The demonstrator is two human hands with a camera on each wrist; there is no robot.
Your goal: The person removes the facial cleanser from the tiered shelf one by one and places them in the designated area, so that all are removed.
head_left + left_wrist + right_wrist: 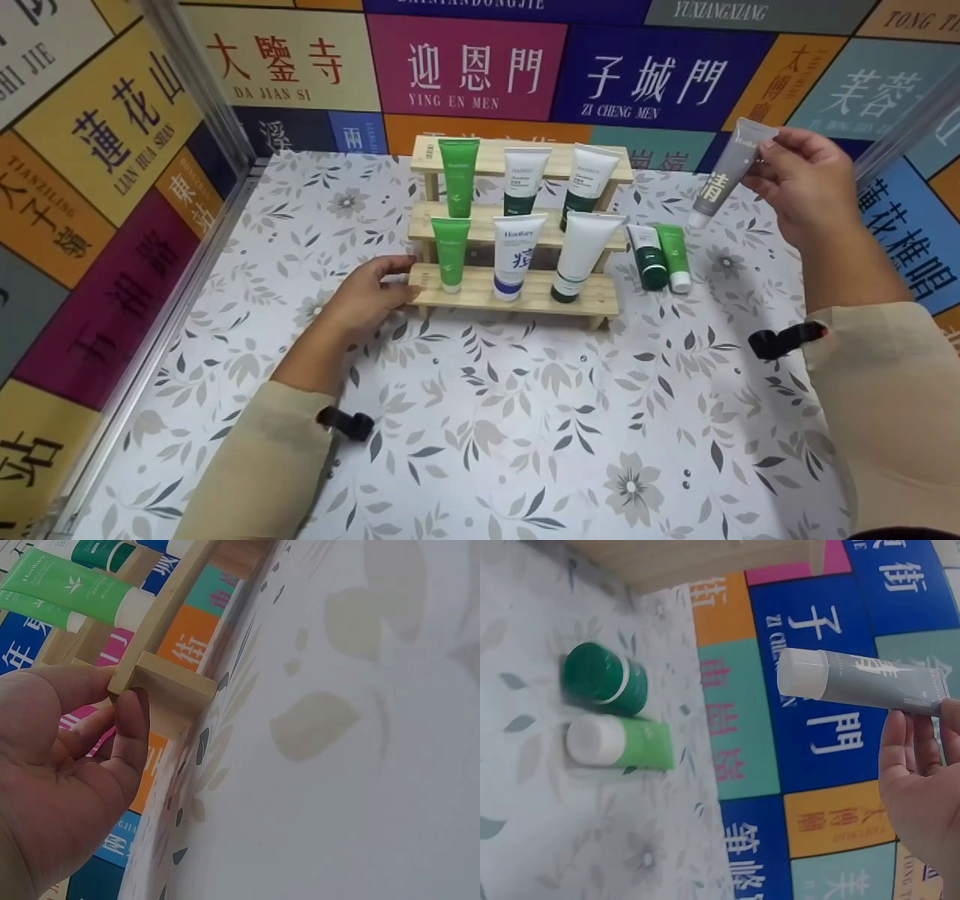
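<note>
A grey tube (726, 176) with a white cap hangs cap-down above the table, its flat end pinched by my right hand (814, 180). My left hand (371, 296) grips the left end of a three-step wooden rack (536, 304) at its lowest step; thumb and fingers (133, 727) meet at the corner in the left wrist view. In front stand a green tube (451, 251), a white tube with a blue cap (517, 240) and a white tube with a dark green cap (587, 251). Behind are another green tube (458, 180) and two white-and-green tubes (523, 176).
Right of the rack, a white-and-dark-green tube (648, 259) and a small green tube (674, 259) lie side by side on the floral tabletop (420, 450). Panels with coloured lettering (465, 67) rise behind and at both sides.
</note>
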